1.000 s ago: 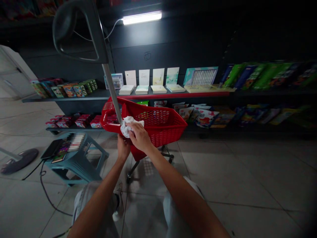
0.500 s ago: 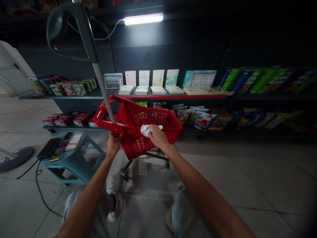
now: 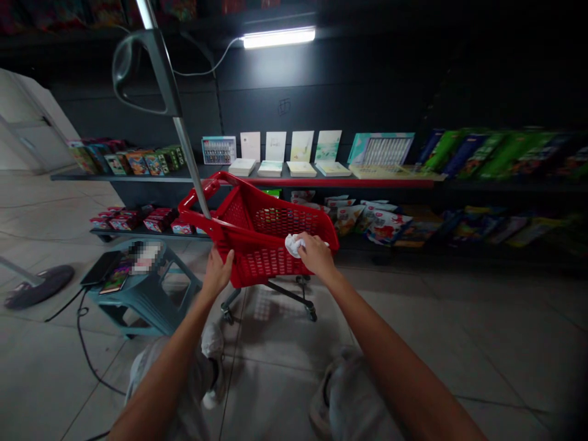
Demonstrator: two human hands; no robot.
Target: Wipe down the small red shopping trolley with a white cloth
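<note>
A red plastic shopping cart (image 3: 261,229) on small wheels stands in front of me on the tiled floor. Its metal pole rises to a dark grey handle (image 3: 140,70) at the upper left. My left hand (image 3: 217,271) grips the cart's near rim at the corner under the pole. My right hand (image 3: 316,255) is closed on a crumpled white cloth (image 3: 294,244) and presses it against the cart's near side rim, toward its right end.
A teal plastic stool (image 3: 142,291) with a phone and cards on top stands at the left, a black cable trailing beside it. A fan base (image 3: 39,286) lies at far left. Dark shelves (image 3: 321,177) of notebooks, boxes and packets run behind the cart.
My right hand has slid the cloth from the pole's foot rightward along the rim. The cart has shifted a little away from me, and my left hand has moved up onto the rim.
</note>
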